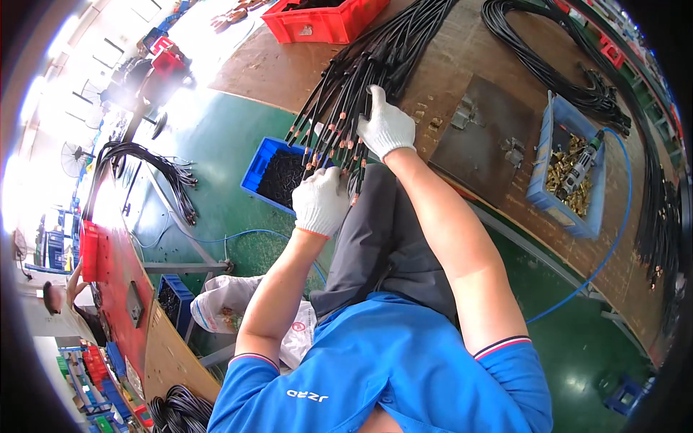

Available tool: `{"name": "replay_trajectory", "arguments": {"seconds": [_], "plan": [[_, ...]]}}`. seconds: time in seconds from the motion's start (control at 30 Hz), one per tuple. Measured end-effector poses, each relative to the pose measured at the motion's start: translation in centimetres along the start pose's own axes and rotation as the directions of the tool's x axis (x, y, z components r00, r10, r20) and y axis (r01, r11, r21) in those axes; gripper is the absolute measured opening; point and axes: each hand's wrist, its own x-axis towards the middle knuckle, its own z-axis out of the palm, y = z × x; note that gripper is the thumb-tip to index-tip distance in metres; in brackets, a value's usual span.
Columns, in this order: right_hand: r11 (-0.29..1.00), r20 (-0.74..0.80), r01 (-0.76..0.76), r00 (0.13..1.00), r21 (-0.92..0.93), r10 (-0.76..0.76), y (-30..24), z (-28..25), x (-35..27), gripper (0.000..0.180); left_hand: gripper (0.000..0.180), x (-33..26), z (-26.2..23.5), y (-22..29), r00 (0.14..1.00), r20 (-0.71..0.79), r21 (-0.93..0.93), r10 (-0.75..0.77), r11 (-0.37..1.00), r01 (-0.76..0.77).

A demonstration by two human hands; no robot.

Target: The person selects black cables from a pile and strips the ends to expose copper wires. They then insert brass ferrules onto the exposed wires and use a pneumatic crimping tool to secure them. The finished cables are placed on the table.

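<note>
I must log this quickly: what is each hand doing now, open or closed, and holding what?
Left hand: closed, gripping ends of the black cable bundle.
Right hand: fingers spread on the same bundle; a closed grip cannot be told.

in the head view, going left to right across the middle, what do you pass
red crate → blue bin of black parts → left hand → right hand → dark metal plate → blue bin of brass fittings
</note>
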Motion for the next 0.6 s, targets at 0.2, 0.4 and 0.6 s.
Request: {"name": "replay_trajectory", "arguments": {"seconds": [0.2, 0.4, 0.6], "plan": [[0.996, 0.03, -0.047, 0.999, 0.072, 0.045, -0.3, -1.0, 0.1, 0.064, 0.029, -0.3, -1.3, -0.3, 0.983, 0.146, -0.157, -0.111, 0.979, 0.134], [0.986, 0.04, -0.066, 0.997, 0.151, 0.061, 0.5, -1.0, 0.5, 0.064, 0.035, 1.4, -1.6, -1.8, 0.916, 0.379, -0.466, -0.128, 0.829, 0.309], [0.982, 0.072, -0.083, 0.995, 0.172, 0.072, 0.7, -1.3, 0.8, 0.065, 0.037, 1.5, -2.2, -1.5, 0.89, 0.43, -0.421, -0.151, 0.839, 0.345]]}}
